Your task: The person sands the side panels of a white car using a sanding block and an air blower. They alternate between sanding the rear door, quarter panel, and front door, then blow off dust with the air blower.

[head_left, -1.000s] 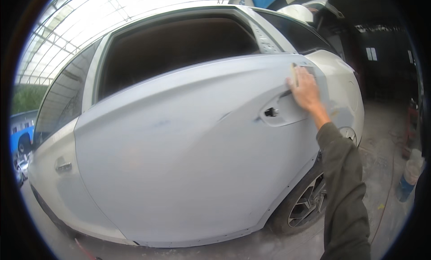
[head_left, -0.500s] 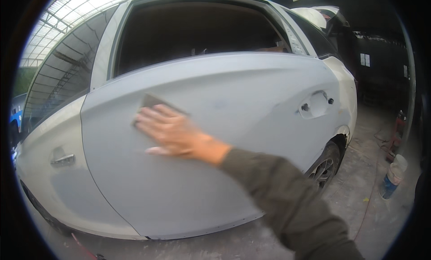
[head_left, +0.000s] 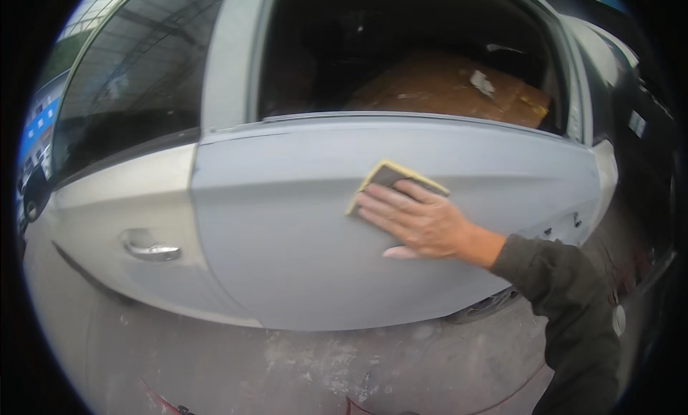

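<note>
My right hand (head_left: pixel 423 225) lies with its fingers flat over a thin sanding pad (head_left: pixel 389 177), dark grey with a yellow edge. It presses the pad against the upper part of a car's rear door (head_left: pixel 301 250), just at the crease below the window. The thumb rests apart from the fingers, lower on the panel. Dull light grey covers the door, like primer. A dark olive sleeve covers my right forearm, which comes in from the lower right. My left hand is out of view.
The cream front door (head_left: pixel 143 200) with its chrome handle (head_left: pixel 152 249) adjoins on the left. Through the rear window opening, a brown cardboard sheet (head_left: pixel 444 89) shows inside. Below is a stained concrete floor (head_left: pixel 308 372) with a thin red hose or cord (head_left: pixel 516 397).
The view has shifted, with the car's front door nearer the middle. My right hand and the pad have slid along the door toward the rear, to the right.
</note>
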`<state>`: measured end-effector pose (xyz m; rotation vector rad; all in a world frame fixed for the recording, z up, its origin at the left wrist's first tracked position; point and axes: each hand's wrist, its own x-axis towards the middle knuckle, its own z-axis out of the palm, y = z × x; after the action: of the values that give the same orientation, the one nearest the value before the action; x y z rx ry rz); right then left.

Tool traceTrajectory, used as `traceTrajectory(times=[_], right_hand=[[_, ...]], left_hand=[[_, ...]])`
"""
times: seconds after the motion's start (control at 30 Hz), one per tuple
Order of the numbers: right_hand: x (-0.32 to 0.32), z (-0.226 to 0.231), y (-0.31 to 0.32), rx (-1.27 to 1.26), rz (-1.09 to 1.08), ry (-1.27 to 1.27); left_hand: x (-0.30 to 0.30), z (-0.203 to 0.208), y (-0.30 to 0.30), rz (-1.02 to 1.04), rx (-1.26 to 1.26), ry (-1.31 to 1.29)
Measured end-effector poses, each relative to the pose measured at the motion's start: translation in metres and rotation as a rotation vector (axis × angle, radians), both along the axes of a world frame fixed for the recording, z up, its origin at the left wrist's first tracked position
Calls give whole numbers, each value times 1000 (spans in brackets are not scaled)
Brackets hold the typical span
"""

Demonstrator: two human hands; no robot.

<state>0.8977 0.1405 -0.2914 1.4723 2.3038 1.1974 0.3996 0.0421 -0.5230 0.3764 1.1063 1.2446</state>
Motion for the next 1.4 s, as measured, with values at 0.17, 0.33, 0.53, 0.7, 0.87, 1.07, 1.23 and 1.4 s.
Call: traceTrajectory(times=[0.17,0.33,0.53,0.7,0.87,1.07,1.23,1.4], right_hand=[[-130,-13,141,11,200,179],[-142,-16,161,-4,210,168],[0,9,-13,-5,-200,-97],[-61,23,47,-57,-97,100],[-171,20,172,117,161,224],[-60,21,91,87,246,317],[100,43,-97,-53,-144,156],[122,59,-161,-124,-393,209]], left_hand=[[-25,53,-7,63,-34,6],[-43,82,11,49,-39,43],[-81,99,45,-25,-87,45],[-78,116,53,18,-156,68],[-36,154,42,50,-81,25],[3,176,37,-6,40,88],[33,217,47,-48,6,113],[25,228,50,-41,5,115]])
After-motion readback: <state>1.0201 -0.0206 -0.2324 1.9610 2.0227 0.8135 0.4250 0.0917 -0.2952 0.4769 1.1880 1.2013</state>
